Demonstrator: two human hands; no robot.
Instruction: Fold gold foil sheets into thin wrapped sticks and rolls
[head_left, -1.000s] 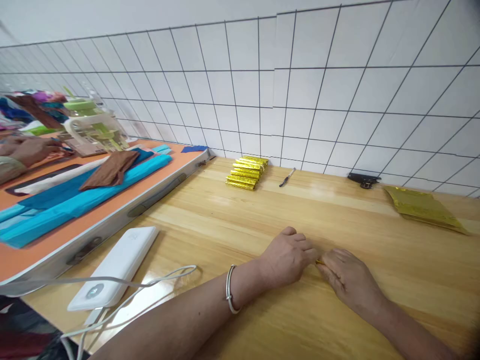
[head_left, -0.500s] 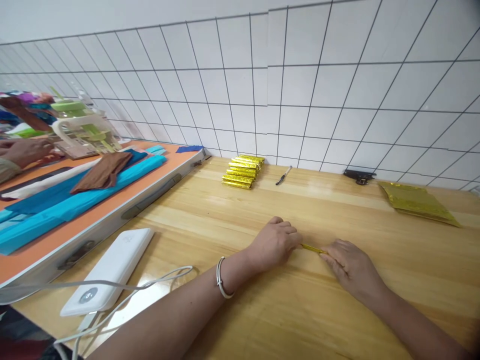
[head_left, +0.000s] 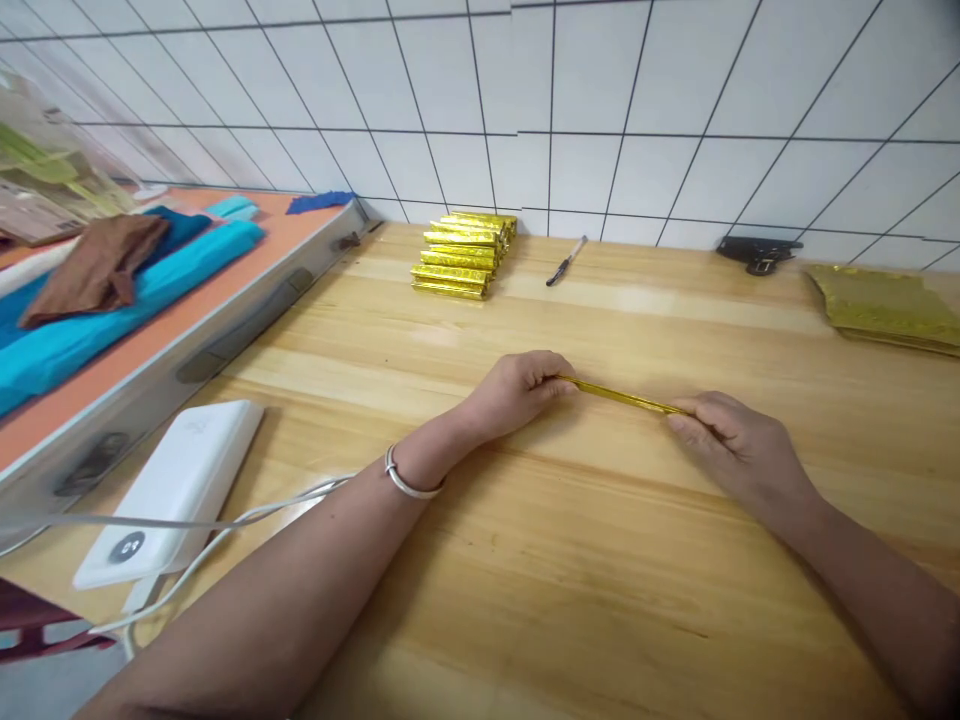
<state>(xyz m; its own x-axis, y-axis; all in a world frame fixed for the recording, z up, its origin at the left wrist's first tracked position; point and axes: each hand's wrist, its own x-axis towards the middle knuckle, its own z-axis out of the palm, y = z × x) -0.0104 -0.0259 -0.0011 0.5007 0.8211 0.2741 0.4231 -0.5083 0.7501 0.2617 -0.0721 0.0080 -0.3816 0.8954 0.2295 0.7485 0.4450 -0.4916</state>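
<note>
Between my two hands stretches a thin, narrow strip of shiny gold foil (head_left: 621,396), folded or rolled tight. My left hand (head_left: 523,392), with a silver bangle (head_left: 405,477) at the wrist, pinches its left end between thumb and fingers. At the other end my right hand (head_left: 731,440) grips it the same way. Several gold foil rolls (head_left: 461,258) lie side by side in a row near the wall. At the far right is a stack of flat gold foil sheets (head_left: 889,305).
A pen (head_left: 566,262) and a black clip (head_left: 759,254) lie by the tiled wall. On the left are a white power bank (head_left: 176,495) with a cable (head_left: 247,520), and an orange-topped board (head_left: 180,290) bearing blue and brown paper or cloth. The wooden table (head_left: 562,590) spans the front.
My hands have moved apart, so more of the gold foil strip shows between them. The view has tipped downward, and a co-worker's hand at far left has left the picture.
</note>
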